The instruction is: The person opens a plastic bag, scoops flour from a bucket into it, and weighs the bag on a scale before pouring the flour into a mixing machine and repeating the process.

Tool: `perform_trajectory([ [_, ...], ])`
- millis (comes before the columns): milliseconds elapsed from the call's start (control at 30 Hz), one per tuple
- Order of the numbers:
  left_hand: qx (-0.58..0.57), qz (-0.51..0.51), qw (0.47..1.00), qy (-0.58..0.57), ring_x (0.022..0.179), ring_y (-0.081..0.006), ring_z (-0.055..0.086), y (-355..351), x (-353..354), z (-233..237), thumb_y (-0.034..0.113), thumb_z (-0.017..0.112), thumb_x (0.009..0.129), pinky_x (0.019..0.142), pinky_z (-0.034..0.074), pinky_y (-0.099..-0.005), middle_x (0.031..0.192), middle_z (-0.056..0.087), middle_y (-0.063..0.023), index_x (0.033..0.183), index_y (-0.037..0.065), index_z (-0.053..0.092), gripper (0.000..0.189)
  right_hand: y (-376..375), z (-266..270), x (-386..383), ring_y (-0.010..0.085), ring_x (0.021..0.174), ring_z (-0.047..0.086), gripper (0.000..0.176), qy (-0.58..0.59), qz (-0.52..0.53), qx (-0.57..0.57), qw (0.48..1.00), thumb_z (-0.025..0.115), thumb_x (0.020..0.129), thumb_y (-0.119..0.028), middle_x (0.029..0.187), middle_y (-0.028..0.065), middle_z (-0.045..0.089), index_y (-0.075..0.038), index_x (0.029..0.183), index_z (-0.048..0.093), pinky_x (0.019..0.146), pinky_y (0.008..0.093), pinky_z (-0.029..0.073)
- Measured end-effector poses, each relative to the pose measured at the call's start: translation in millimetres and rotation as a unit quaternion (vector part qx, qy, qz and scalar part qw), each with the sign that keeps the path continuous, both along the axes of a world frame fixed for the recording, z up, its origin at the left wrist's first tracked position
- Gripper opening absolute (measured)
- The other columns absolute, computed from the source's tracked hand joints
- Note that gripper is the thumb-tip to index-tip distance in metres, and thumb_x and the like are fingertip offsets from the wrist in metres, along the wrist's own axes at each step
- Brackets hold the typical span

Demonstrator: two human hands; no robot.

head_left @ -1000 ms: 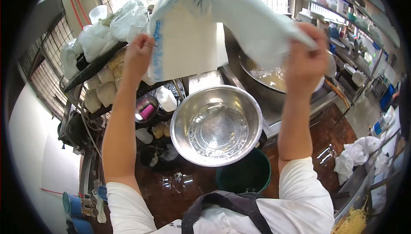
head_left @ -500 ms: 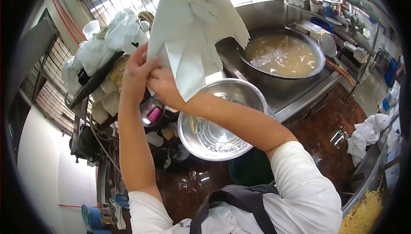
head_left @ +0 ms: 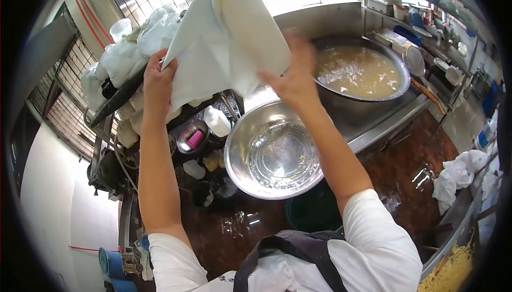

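Pinching white sheet by its left edge w/ L hand, up above & beyond steel bowl, slightly to bowl's left. Spreading R hand wide, thumb apart, blurred, by sheet's lower right edge, above bowl's far side; can't tell if touching. Judging by looks, only partway thru handling sheet: lifted & partly folded over, but neither laid flat nor set down. In bowl, just wet shine & small bits, w/o sheet. Right of bowl, wide pan w/ cloudy liquid & pale bits. Left of bowl, white bottle & pink item in small dish. Under bowl, dark green tub, partly hidden.
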State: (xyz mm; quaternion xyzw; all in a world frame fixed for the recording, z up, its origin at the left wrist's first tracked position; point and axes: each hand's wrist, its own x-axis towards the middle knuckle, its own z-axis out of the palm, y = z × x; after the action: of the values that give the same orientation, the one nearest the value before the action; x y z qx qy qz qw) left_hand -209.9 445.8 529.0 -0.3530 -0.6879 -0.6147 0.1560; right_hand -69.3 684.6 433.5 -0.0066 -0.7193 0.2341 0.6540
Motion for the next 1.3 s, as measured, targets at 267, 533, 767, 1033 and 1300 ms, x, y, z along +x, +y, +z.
perform_trajectory([
  [267,0.044,0.021,0.995,0.092,0.094,-0.0144,0.059,29.9,32.3,-9.4,-0.003,0.051,0.09,0.077,0.048,-0.025,0.118,0.057,-0.0127,0.121,0.006,0.053,0.032,-52.9,-8.3,-55.9,0.0376,0.112,0.054,0.077,-0.058,0.09,0.06,0.992,0.074,0.064,-0.007,0.122,0.0233,0.055,0.002,0.134,0.044,0.096,0.0399,0.044],
  [533,-0.234,0.261,0.859,0.372,0.12,-0.0389,0.047,-3.5,37.6,-15.5,0.002,0.065,0.078,0.1,0.039,-0.0408,0.133,0.046,-0.0208,0.116,0.004,0.059,0.038,-19.9,10.7,-15.1,0.0329,0.077,0.065,0.031,0.077,0.295,-0.133,0.943,0.06,0.078,0.001,0.088,0.0189,0.065,-0.003,0.108,0.063,0.067,0.0405,0.05],
  [767,-0.169,-0.027,0.966,0.192,0.113,-0.0354,0.055,44.6,100.6,-50.0,0.019,0.072,0.077,0.098,0.042,-0.0388,0.12,0.058,-0.0173,0.12,0.004,0.059,0.047,-46.1,36.5,3.9,0.0381,0.085,0.061,0.028,0.018,0.224,0.034,0.974,0.052,0.082,0.003,0.093,0.0171,0.063,-0.002,0.107,0.063,0.072,0.0414,0.049],
  [1033,0.039,-0.269,0.937,-0.218,0.11,-0.0226,0.058,29.8,77.6,-30.7,0.022,0.069,0.082,0.096,0.045,-0.0348,0.123,0.058,-0.0173,0.134,-0.009,0.04,0.068,-42.5,-2.9,-4.3,0.0336,0.088,0.06,0.03,-0.08,0.173,0.129,0.973,0.057,0.072,0.003,0.09,0.0123,0.061,-0.007,0.1,0.064,0.072,0.0413,0.05],
  [1300,-0.184,-0.043,0.978,-0.084,0.092,-0.0164,0.061,8.7,75.5,-112.2,0.023,0.061,0.09,0.085,0.046,-0.0278,0.101,0.067,-0.0103,0.121,-0.004,0.055,0.041,-102.1,-101.6,41.4,0.0306,0.088,0.063,0.024,-0.378,0.346,0.252,0.821,0.06,0.08,-0.01,0.088,0.0106,0.059,-0.004,0.104,0.062,0.074,0.0425,0.052],
])
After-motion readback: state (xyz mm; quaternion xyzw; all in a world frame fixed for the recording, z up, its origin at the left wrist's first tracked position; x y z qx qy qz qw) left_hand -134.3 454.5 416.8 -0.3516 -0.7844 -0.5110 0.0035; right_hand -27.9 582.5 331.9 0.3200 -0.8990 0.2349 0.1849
